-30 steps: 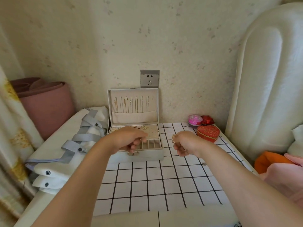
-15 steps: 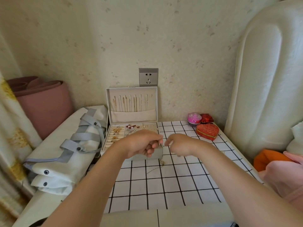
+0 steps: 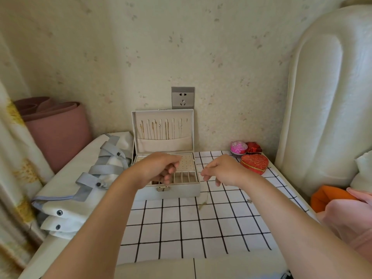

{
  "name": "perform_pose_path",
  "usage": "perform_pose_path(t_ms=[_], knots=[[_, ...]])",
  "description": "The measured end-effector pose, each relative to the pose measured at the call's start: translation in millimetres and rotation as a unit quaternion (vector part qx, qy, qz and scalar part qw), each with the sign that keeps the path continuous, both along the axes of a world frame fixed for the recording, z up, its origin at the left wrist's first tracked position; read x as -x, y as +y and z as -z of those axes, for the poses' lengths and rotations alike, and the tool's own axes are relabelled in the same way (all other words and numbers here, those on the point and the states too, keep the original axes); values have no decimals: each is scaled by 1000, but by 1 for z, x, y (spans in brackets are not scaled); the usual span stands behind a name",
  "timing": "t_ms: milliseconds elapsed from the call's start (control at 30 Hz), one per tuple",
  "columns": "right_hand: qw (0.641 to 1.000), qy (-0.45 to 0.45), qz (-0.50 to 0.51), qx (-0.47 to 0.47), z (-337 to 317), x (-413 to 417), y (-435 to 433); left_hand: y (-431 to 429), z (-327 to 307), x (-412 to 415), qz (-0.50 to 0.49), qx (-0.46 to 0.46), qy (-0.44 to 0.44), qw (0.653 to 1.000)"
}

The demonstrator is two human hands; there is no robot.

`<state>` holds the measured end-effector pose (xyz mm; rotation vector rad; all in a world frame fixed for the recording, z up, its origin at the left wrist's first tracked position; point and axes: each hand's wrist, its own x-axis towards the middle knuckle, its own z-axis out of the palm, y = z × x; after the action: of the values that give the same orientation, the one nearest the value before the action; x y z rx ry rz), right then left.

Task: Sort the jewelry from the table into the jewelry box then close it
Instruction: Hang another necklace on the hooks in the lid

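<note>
Item 1. The jewelry box (image 3: pixel 167 193) stood open at 12 o'clock on the checked tabletop (image 3: pixel 181 228). Its lid (image 3: pixel 163 143) was upright against the wall, directly below the wall socket (image 3: pixel 182 97). Gold necklaces (image 3: pixel 159 127) hung in a row inside the lid. The latch (image 3: pixel 162 188) sat at the centre of the front wall.

Item 2. The left hand (image 3: pixel 159 168) hovered over the box's upper tray. Its fingers (image 3: pixel 168 177) were curled downward, and it could not be determined whether they held anything.

Item 3. The right hand (image 3: pixel 223 171) was just beside the box, on its 3 o'clock side and clear of the left hand. Its fingers (image 3: pixel 207 174) were curled, and a thin chain (image 3: pixel 204 200) hung from them. The chain's lower end reached down to the tabletop near the box's front right corner.

Item 4. A small pale piece (image 3: pixel 249 201), too small to identify, lay on the tabletop at 5 o'clock from the right hand.

Item 5. A red heart-shaped box (image 3: pixel 254 163) sat at 2 o'clock on the tabletop. A pink round box (image 3: pixel 238 147) and a small red box (image 3: pixel 254 147) stood behind it near the wall.

Item 6. A folded white bag with grey straps (image 3: pixel 80 182) lay at 9 o'clock from the jewelry box, with a rolled pink mat (image 3: pixel 58 127) beyond it at 10 o'clock.
</note>
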<state>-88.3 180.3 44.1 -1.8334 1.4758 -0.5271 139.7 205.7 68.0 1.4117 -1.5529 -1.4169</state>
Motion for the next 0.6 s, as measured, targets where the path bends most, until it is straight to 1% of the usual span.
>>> perform_pose_path(t_ms=[67, 167, 233, 267, 300, 367, 433, 500, 567, 600], knots=[[999, 49, 17, 1, 6, 6, -6, -1, -1, -3, -15, 1, 46, 999], [993, 120, 9, -17, 9, 9, -8, -1, -1, 2, -12, 3, 106, 994], [990, 139, -1, -17, 6, 7, -8, 0, -1, 9, 4, 6, 120, 993], [992, 127, -9, -12, 3, 4, -6, 0, -1, 12, 13, 9, 114, 993], [996, 90, -20, -10, -2, 0, -3, 0, 0, 15, 22, 12, 103, 994], [997, -41, -56, -23, -13, -8, 3, 1, 0, 21, 35, 24, 78, 996], [983, -155, -88, -35, -21, -13, 7, 1, -2, 24, 34, 39, 61, 997], [963, -244, -94, -57, -25, -16, 7, 1, -6, 26, 25, 58, 50, 997], [943, -311, -91, -78, -28, -17, 5, 0, -12, 25, 15, 75, 45, 996], [936, -330, -90, -87, -30, -18, 4, -1, -15, 24, 9, 82, 45, 996]])
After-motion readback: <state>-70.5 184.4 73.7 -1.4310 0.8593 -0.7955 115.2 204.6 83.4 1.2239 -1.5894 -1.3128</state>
